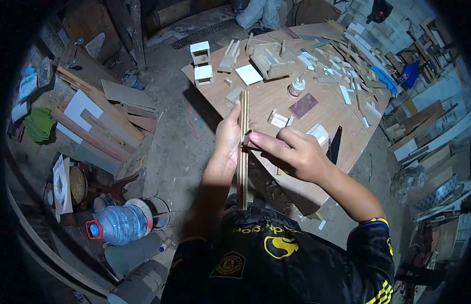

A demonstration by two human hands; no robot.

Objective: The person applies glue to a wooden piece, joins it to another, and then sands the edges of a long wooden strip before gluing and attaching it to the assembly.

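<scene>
My left hand (pixel 227 134) grips a long, narrow plywood piece (pixel 242 172) from its left side. The piece stands edge-on to me, so its layered edge shows, and its lower end reaches close to my shirt. Bent over from the right, my right hand (pixel 297 154) has its fingers pinched together at the plywood's edge. A small, dark, thin thing (pixel 248 133) sticks out at those fingertips; its kind cannot be made out. Beyond the hands, the wooden table (pixel 276 99) carries a small wooden frame (pixel 278 119) and a brown rectangular sheet (pixel 303 106).
A white and red glue pot (pixel 297 87) stands mid-table. Small wooden assemblies (pixel 270 62) and a white panel (pixel 248 74) lie farther back. A black handsaw (pixel 335 145) rests near the right edge. Offcuts (pixel 347 71) cover the far right. A water bottle (pixel 121 224) lies lower left.
</scene>
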